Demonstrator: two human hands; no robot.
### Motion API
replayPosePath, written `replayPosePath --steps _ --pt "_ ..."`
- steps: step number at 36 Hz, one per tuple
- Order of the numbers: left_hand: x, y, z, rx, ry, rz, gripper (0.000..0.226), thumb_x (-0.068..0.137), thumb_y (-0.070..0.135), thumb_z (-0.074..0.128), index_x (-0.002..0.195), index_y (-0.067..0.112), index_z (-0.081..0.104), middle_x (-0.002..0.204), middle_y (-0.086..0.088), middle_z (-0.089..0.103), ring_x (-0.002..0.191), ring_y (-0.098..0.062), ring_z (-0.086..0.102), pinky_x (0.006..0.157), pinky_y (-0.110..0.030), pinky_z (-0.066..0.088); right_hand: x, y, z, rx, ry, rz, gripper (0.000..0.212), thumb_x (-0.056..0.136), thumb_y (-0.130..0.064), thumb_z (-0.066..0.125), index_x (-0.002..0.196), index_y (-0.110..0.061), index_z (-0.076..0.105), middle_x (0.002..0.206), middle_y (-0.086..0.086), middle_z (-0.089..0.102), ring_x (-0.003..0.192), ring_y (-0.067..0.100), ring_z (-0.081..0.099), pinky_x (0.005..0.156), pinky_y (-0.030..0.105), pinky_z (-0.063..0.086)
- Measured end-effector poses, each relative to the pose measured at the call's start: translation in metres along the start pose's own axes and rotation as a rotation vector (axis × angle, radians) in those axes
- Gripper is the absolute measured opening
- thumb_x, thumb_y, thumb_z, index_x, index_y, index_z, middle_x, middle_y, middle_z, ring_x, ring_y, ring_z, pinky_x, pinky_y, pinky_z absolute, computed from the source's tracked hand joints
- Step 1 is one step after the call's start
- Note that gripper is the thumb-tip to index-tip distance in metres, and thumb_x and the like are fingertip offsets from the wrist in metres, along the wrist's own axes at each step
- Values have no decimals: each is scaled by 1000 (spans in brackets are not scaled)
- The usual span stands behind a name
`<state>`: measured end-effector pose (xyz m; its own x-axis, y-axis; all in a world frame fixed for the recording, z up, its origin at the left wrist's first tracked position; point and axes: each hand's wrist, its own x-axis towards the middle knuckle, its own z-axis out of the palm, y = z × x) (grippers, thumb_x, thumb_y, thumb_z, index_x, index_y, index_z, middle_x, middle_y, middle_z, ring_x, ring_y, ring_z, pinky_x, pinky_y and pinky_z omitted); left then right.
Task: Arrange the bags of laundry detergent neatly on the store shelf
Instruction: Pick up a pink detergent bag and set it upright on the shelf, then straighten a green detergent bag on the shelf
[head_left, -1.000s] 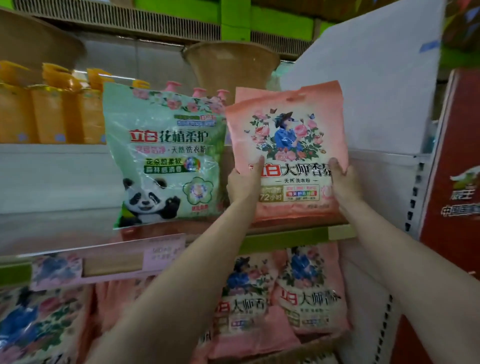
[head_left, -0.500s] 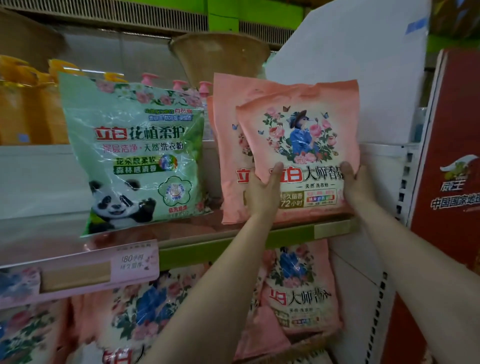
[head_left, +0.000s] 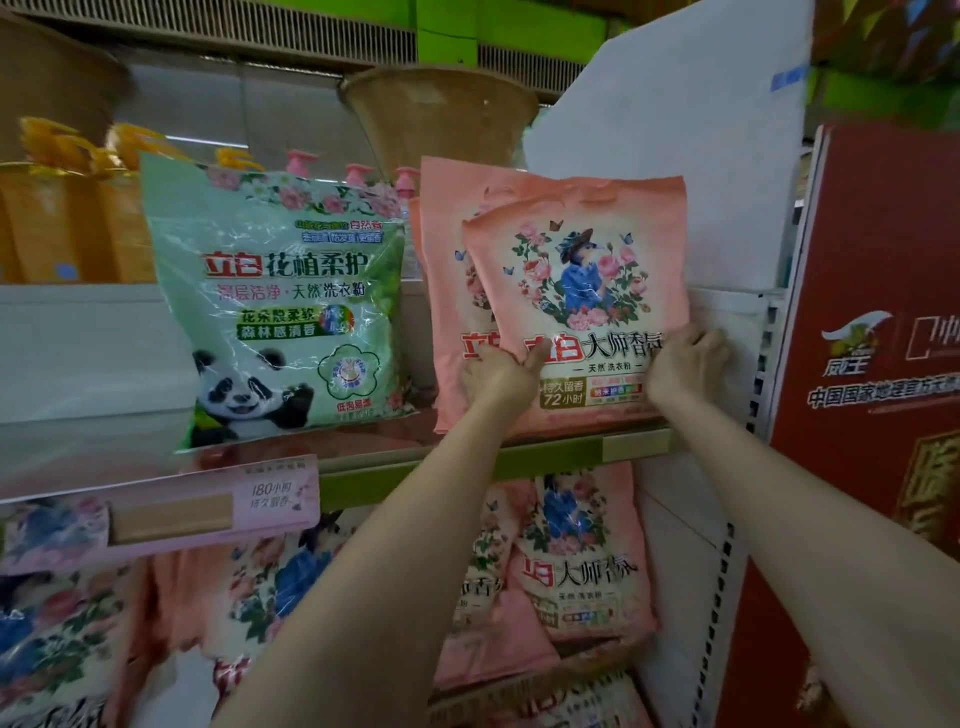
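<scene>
A pink detergent bag (head_left: 576, 280) with a rose print stands upright at the right end of the upper shelf (head_left: 545, 460). My left hand (head_left: 501, 371) grips its lower left edge and my right hand (head_left: 685, 364) grips its lower right edge. A second pink bag (head_left: 441, 280) stands right behind it, offset to the left and partly hidden. A green panda bag (head_left: 280, 306) stands to the left, leaning slightly. More pink bags (head_left: 582, 566) fill the shelf below.
A white side panel (head_left: 727, 322) closes the shelf on the right, with a red carton (head_left: 878, 364) beyond it. Orange bottles (head_left: 57, 223) and pink pump bottles (head_left: 301, 161) stand on a higher ledge behind. A pink price label strip (head_left: 208, 512) hangs on the shelf edge.
Both hands moved the front pink bag toward the shelf's right end and lower; the second pink bag behind it came into view. My right hand's fingers have curled around the bag's edge.
</scene>
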<state>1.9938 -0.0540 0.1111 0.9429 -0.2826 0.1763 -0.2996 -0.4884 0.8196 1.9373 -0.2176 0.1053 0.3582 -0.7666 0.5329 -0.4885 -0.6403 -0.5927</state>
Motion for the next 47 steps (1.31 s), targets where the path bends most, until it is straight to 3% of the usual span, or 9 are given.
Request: replayPosePath --steps 4,8,12,16,20,24,27,39,47 --pt "-5 -4 -11 -68 -58 34 82 84 65 47 134 1 35 124 -12 57 127 -31 48 107 -45 40 -3 2 -4 90 1 -26 37 93 -6 44 128 0 35 134 18 29 120 35 38 88 41 42" --pt "-12 -6 -21 -84 -86 92 28 95 41 49 81 18 44 77 4 51 77 -12 56 76 -26 51 -14 -13 -11 57 -63 -146 44 90 -2 48 131 0 32 135 19 26 119 33 35 92 39 42" --pt "-12 -13 -32 -127 -87 112 37 91 35 58 115 8 51 106 -3 60 90 -16 61 77 -29 55 -27 -32 -17 32 -88 -273 40 92 -7 45 131 -1 35 132 17 33 120 30 37 98 39 40" --pt "-15 -19 -55 -19 -30 141 7 91 23 56 89 17 54 106 -7 62 94 -20 61 78 -32 55 -46 -55 -26 -75 -140 -422 40 98 -22 40 133 -3 36 138 16 34 126 28 33 99 39 37" --pt "-22 -28 -85 182 16 151 42 89 27 57 124 7 42 125 -16 50 109 -31 56 93 -45 51 -64 -81 -31 -159 -185 -547 41 97 -31 43 130 -6 40 139 15 35 128 28 33 100 40 38" --pt "-30 -46 -120 499 73 213 48 87 26 62 126 9 40 130 -16 45 116 -31 49 97 -42 46 -86 -110 -29 -164 -212 -630 51 93 -39 49 133 -9 40 138 15 37 126 27 38 100 41 43" --pt "-34 -62 -149 697 76 260 51 90 24 57 133 7 36 140 -21 36 124 -35 43 100 -44 42 -106 -133 -30 -146 -258 -659 60 93 -37 52 141 -7 32 153 15 20 141 32 20 113 46 28" --pt "-65 -130 -280 953 206 158 65 86 45 61 135 11 36 135 -19 42 127 -34 41 100 -46 39 -191 -237 -14 -256 -520 -941 73 91 -48 52 146 -11 22 152 10 21 141 29 20 112 48 29" --pt "-94 -176 -371 1033 239 86 57 88 41 58 133 10 39 134 -16 45 124 -34 43 101 -46 39 -257 -307 -6 -264 -655 -1052 65 89 -45 56 140 -11 34 141 13 38 131 30 35 106 48 37"
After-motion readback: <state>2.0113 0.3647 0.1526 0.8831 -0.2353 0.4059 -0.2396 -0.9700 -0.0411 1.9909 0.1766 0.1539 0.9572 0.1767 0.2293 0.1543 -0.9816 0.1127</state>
